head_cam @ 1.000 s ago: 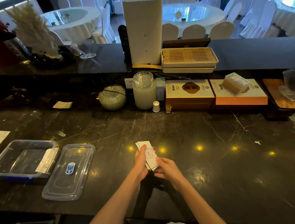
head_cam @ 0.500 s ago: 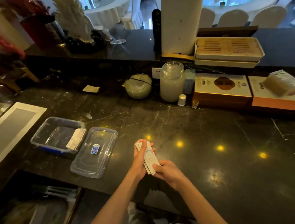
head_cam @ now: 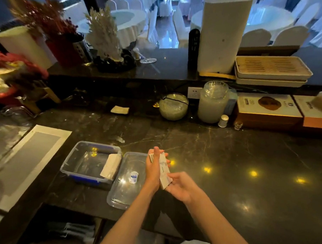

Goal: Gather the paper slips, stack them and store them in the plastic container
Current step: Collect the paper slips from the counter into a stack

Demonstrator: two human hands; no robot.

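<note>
**Between both hands: slip stack ready for transfer**

Between the palms sits the stack of paper slips (head_cam: 163,169), on edge, just above the counter (head_cam: 232,165); the left hand (head_cam: 155,170) closes around its far side and upper end, and the right hand (head_cam: 179,185) pinches its lower corner. The slips look light, thin and flexible; loose sheets are likely to fan or slide, so hold across both long edges. Left of the left hand lies the lid (head_cam: 126,180), flat; beyond it stands the plastic container (head_cam: 79,162), open, with more slips (head_cam: 110,166) leaning at its near wall. Open counter extends right of the hands; the counter edge runs close below the lid.
</note>
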